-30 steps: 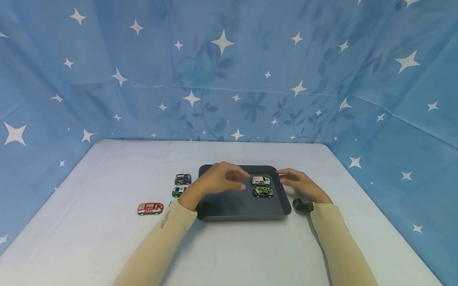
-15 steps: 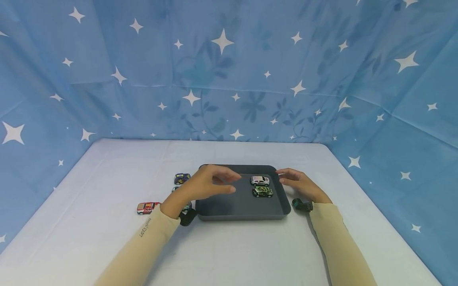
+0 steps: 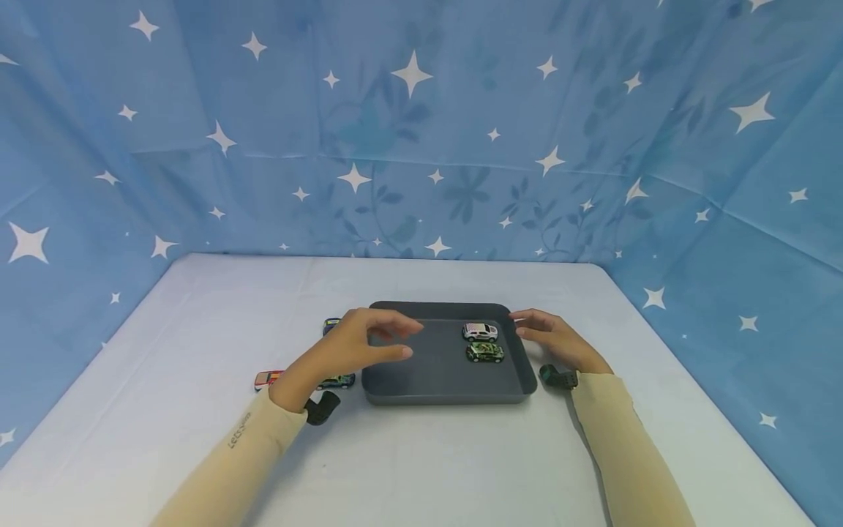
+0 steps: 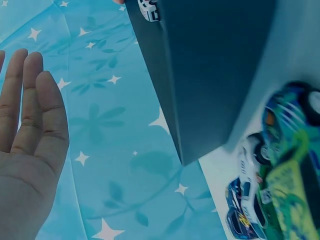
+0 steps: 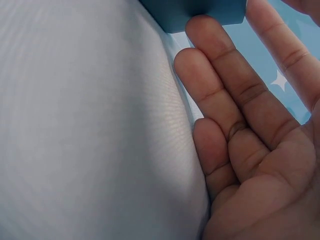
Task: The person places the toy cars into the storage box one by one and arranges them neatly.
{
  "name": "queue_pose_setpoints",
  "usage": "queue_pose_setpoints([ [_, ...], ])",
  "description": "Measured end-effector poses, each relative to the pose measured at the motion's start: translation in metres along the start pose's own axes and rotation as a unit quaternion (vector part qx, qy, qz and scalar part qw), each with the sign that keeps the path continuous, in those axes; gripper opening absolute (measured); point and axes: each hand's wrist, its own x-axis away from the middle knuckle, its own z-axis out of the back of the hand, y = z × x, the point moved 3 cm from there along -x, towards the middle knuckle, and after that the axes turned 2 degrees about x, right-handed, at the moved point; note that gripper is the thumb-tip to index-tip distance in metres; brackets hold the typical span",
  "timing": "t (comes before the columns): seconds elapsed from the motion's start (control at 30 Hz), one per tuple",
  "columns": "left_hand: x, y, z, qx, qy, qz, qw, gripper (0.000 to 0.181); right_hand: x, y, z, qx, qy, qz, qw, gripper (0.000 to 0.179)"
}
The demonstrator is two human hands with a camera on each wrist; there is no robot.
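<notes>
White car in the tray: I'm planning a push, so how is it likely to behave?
The white car will probably roll if pushed lengthwise, since wheels show under it. It seems unlikely to tip, standing low on them. The tray has raised walls, which would likely stop it rolling out.

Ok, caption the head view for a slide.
A white toy car and a camouflage one share a gray tray, the person's left fingers empty, right fingers at its edge.

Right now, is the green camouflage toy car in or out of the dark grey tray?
In: the car sits on the floor of the tray, inside its walls.
</notes>
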Motion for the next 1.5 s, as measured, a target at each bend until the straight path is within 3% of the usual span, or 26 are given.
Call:
queue_pose_setpoints([
  [0.4, 0.019, -0.01, 0.013, -0.011, 0.017, -0.004, 0.9998, 0.035, 0.001, 0.001, 0.001, -0.003, 0.005, -0.005, 1.0, 0.052],
  [0.83, 0.043, -0.024, 0.026, -0.013, 0.02, 0.028, 0.9993, 0.035, 0.003, 0.001, 0.001, -0.006, 0.003, 0.001, 1.0, 0.05],
  [1.17, 0.066, -0.039, 0.046, -0.046, 0.026, 0.044, 0.9977, 0.035, 0.0, 0.0, -0.001, -0.011, -0.001, 0.0, 0.9999, 0.051],
  [1.5, 0.077, -0.05, 0.064, -0.056, 0.015, 0.073, 0.9956, 0.034, -0.001, 0.0, -0.001, -0.004, 0.001, -0.004, 1.0, 0.052],
])
